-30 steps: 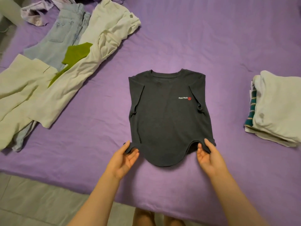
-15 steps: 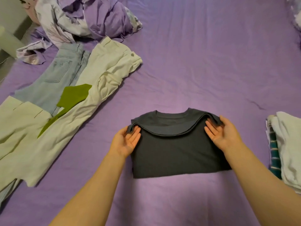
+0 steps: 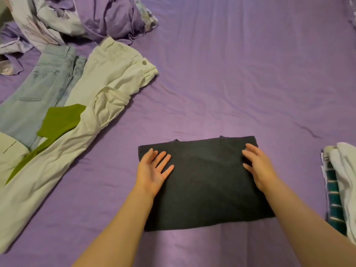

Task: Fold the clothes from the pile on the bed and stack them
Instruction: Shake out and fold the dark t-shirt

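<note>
Far left lie jeans [image 3: 36,93] and pale trousers [image 3: 92,120]. On the near middle of the bed [image 3: 240,64] a folded dark shirt [image 3: 204,182] lies flat; the left hand [image 3: 154,170] and right hand [image 3: 258,168], fingers straight, rest on its left and right edges, gripping nothing. A folded stack [image 3: 341,187] sits right.

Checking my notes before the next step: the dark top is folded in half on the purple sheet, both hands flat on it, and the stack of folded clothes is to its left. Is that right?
Not quite. In the head view the stack of folded clothes lies to the right of the dark top, not the left. The rest holds: the top is folded on the purple sheet, with the left hand and right hand flat on it.
</note>
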`<state>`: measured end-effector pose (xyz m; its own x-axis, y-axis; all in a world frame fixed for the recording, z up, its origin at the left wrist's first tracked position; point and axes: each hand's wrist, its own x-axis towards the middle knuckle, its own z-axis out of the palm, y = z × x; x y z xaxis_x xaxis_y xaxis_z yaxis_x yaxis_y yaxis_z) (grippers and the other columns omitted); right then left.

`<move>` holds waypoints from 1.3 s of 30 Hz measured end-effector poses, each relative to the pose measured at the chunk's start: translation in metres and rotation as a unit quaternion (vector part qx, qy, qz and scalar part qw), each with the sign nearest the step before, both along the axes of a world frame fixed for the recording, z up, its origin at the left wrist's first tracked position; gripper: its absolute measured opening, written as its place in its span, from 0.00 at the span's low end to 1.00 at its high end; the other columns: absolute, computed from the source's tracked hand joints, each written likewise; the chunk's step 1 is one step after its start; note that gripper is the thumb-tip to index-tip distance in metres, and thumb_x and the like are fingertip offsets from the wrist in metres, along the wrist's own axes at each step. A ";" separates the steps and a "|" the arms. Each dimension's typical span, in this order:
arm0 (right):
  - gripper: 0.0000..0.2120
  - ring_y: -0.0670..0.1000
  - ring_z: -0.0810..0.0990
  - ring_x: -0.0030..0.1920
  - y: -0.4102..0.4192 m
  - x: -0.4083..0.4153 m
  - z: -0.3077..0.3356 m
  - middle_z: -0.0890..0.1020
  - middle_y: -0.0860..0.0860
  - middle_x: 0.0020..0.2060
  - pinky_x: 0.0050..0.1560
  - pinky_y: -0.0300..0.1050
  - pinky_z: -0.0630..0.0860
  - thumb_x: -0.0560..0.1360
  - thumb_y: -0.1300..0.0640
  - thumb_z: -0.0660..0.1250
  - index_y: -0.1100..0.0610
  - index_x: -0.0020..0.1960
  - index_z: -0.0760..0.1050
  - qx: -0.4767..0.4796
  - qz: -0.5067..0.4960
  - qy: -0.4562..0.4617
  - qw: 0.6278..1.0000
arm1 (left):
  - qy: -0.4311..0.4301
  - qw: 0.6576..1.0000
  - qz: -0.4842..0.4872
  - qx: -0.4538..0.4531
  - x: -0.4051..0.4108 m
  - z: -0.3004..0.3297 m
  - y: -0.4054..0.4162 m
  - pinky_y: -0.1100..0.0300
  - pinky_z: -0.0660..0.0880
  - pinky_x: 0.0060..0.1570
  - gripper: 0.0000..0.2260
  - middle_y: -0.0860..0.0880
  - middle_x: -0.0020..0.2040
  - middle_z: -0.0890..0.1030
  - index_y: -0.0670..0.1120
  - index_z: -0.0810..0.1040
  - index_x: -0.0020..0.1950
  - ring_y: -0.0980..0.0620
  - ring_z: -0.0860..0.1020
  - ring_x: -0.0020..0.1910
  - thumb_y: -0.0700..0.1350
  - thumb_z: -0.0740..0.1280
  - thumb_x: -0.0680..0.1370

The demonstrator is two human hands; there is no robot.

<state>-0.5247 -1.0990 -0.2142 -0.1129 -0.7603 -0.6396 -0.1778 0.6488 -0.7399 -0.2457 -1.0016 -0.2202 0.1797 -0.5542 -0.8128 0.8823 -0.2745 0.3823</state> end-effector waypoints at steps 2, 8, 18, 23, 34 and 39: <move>0.24 0.56 0.68 0.69 0.003 -0.007 -0.007 0.68 0.55 0.71 0.69 0.51 0.64 0.78 0.57 0.65 0.55 0.73 0.66 -0.071 0.155 0.218 0.961 | -0.011 0.998 -0.057 0.004 -0.017 0.001 -0.001 0.43 0.73 0.59 0.12 0.45 0.61 0.79 0.46 0.77 0.57 0.47 0.78 0.59 0.51 0.63 0.79; 0.33 0.63 0.70 0.64 0.031 -0.025 -0.014 0.70 0.62 0.66 0.64 0.56 0.68 0.72 0.57 0.72 0.62 0.72 0.61 -0.024 0.173 0.322 0.931 | 0.012 0.993 -0.118 0.009 -0.063 0.001 0.016 0.43 0.73 0.60 0.14 0.47 0.62 0.78 0.53 0.71 0.64 0.47 0.78 0.60 0.52 0.64 0.79; 0.41 0.47 0.78 0.32 0.055 0.039 0.041 0.77 0.51 0.37 0.27 0.37 0.73 0.73 0.66 0.68 0.40 0.73 0.49 0.017 0.305 0.037 0.951 | -0.368 0.886 -0.257 0.114 -0.012 0.013 0.070 0.55 0.74 0.58 0.13 0.48 0.56 0.81 0.45 0.78 0.61 0.49 0.78 0.56 0.46 0.66 0.79; 0.45 0.47 0.76 0.36 0.089 0.125 0.041 0.77 0.52 0.36 0.38 0.36 0.75 0.73 0.60 0.67 0.48 0.78 0.41 -0.031 0.395 0.058 0.916 | -0.383 0.885 -0.233 0.128 0.008 0.016 0.085 0.51 0.76 0.55 0.15 0.46 0.61 0.78 0.44 0.73 0.66 0.48 0.77 0.57 0.45 0.65 0.80; 0.24 0.51 0.76 0.57 0.129 0.178 0.018 0.76 0.53 0.60 0.59 0.36 0.67 0.77 0.64 0.61 0.58 0.72 0.66 -0.074 0.393 0.137 0.906 | -0.216 0.948 -0.218 0.081 0.017 0.013 0.082 0.59 0.78 0.44 0.14 0.46 0.55 0.82 0.45 0.77 0.60 0.50 0.81 0.51 0.52 0.63 0.80; 0.24 0.59 0.69 0.66 0.110 0.122 0.007 0.71 0.57 0.67 0.66 0.51 0.65 0.76 0.58 0.65 0.59 0.71 0.66 -0.080 0.309 0.339 0.885 | -0.320 0.900 -0.276 0.105 0.011 0.004 0.073 0.50 0.74 0.61 0.30 0.49 0.59 0.76 0.47 0.65 0.69 0.48 0.77 0.57 0.50 0.74 0.72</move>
